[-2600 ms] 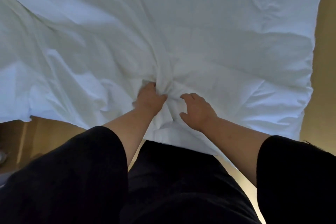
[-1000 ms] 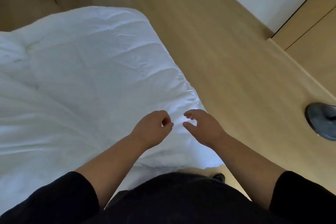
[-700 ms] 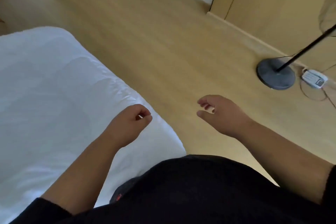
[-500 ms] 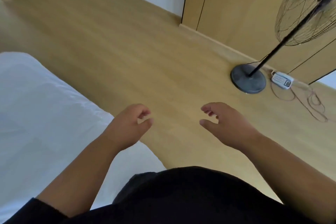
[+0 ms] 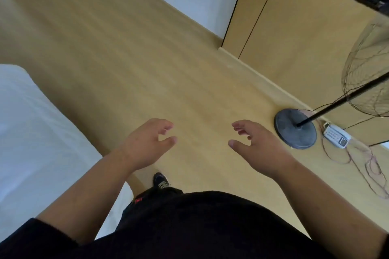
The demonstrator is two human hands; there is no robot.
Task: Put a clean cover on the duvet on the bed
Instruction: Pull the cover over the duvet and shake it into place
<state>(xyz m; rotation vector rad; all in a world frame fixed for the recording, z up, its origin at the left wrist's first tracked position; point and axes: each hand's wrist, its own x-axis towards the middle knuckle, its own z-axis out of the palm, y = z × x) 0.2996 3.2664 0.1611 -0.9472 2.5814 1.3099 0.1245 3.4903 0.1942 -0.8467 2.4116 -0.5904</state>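
The white duvet lies on the bed at the left edge of the view, its right border running down toward the person's body; which layer is the cover I cannot tell. Just right of that border the left hand hangs over the wooden floor, fingers loosely curled and spread, holding nothing. Below it a dark shoe stands on the floor beside the bed corner. The right hand is raised at the same height, well apart from the duvet, fingers relaxed and parted, also empty. Farther right, near the wooden cabinet, stands a fan on a round base, with a power strip and loose cord just beside it.
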